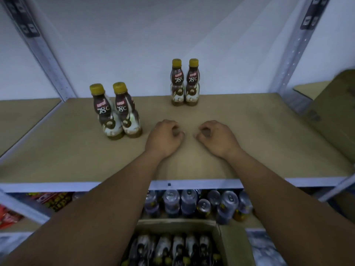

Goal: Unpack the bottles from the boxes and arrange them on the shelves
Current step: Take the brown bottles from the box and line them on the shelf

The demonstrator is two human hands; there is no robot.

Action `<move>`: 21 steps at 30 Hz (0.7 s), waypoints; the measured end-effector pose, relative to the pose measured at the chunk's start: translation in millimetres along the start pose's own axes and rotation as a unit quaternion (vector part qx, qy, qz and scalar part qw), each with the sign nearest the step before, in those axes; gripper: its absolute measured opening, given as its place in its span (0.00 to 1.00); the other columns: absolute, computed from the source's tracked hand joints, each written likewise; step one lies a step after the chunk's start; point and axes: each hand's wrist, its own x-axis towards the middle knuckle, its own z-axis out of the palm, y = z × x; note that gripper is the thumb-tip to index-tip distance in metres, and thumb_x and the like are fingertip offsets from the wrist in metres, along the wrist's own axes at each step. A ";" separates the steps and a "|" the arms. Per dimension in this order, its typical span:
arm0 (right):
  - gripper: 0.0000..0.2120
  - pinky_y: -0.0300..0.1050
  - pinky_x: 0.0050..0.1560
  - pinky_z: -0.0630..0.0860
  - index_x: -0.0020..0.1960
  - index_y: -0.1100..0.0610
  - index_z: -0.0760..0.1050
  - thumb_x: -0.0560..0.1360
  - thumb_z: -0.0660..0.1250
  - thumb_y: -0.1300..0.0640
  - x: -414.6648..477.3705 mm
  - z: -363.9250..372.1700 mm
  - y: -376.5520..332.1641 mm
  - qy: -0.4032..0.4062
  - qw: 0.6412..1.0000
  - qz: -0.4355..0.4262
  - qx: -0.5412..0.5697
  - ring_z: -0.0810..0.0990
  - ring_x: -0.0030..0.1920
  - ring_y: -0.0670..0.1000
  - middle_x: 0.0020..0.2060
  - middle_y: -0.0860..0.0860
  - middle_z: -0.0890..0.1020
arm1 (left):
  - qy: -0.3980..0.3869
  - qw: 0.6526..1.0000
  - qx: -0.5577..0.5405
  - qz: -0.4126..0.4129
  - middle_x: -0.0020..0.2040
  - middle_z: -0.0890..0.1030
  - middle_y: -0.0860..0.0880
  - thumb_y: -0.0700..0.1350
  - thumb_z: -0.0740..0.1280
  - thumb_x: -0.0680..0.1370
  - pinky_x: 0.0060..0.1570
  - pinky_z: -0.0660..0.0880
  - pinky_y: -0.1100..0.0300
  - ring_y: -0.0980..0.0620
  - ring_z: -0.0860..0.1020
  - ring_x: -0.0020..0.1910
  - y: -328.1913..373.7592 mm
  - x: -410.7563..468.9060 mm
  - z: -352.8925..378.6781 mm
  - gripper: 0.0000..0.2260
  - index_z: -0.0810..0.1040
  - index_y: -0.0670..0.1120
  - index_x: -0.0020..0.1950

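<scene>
Nearest to me, an open cardboard box [233,244] is sitting low down, its brown flaps folded out. Bottles in the box [178,246] are lying packed side by side; I am counting about five across, though the blur down there makes that unsure. Just beyond it, a lower shelf is holding a cluster of shiny round-topped cans [203,204], and bright crinkly snack packets [48,198] are lying off to the left.

Two bare forearms are reaching over the pale metal edge onto the flat tan shelf board [249,141]. The left hand [165,138] and the right hand [216,138] are sitting close together over the middle of the board, knuckles up, fingers curled under into loose fists and gripping nothing.

Four bottles are standing upright on this shelf, in two touching pairs. The front pair [127,112] is standing just left of the left hand; the back pair [177,83] is standing near the white wall, well beyond both hands. Each is a waisted plastic bottle with a yellow cap and a glossy brown-and-white wrap.

A second cardboard box [334,116] is resting at the shelf's right end. Two perforated grey metal posts [50,60] are framing the shelf.
</scene>
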 end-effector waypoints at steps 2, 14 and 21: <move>0.18 0.43 0.61 0.71 0.62 0.58 0.81 0.77 0.71 0.48 -21.4 -3.8 -6.6 -0.008 1.000 -0.005 -0.011 0.79 0.60 0.54 0.61 0.54 0.81 | -0.009 1.000 0.020 0.021 0.57 0.81 0.45 0.50 0.70 0.77 0.58 0.76 0.51 0.44 0.78 0.56 3.3 -21.2 -3.8 0.12 0.83 0.45 0.56; 0.16 0.50 0.67 0.69 0.63 0.62 0.79 0.81 0.65 0.53 -172.5 16.7 -29.9 0.099 0.993 -0.058 -0.016 0.74 0.65 0.59 0.63 0.57 0.79 | 0.105 0.988 0.025 0.115 0.56 0.79 0.43 0.49 0.65 0.81 0.58 0.73 0.48 0.41 0.75 0.57 0.5 -167.3 0.3 0.13 0.82 0.42 0.57; 0.11 0.52 0.51 0.76 0.57 0.59 0.79 0.82 0.64 0.54 -245.1 68.7 -16.3 0.092 0.995 0.007 0.041 0.77 0.50 0.55 0.53 0.57 0.79 | 0.027 0.999 -0.021 0.027 0.57 0.76 0.42 0.46 0.65 0.82 0.55 0.74 0.49 0.42 0.75 0.56 -39.3 -260.7 33.1 0.13 0.79 0.42 0.64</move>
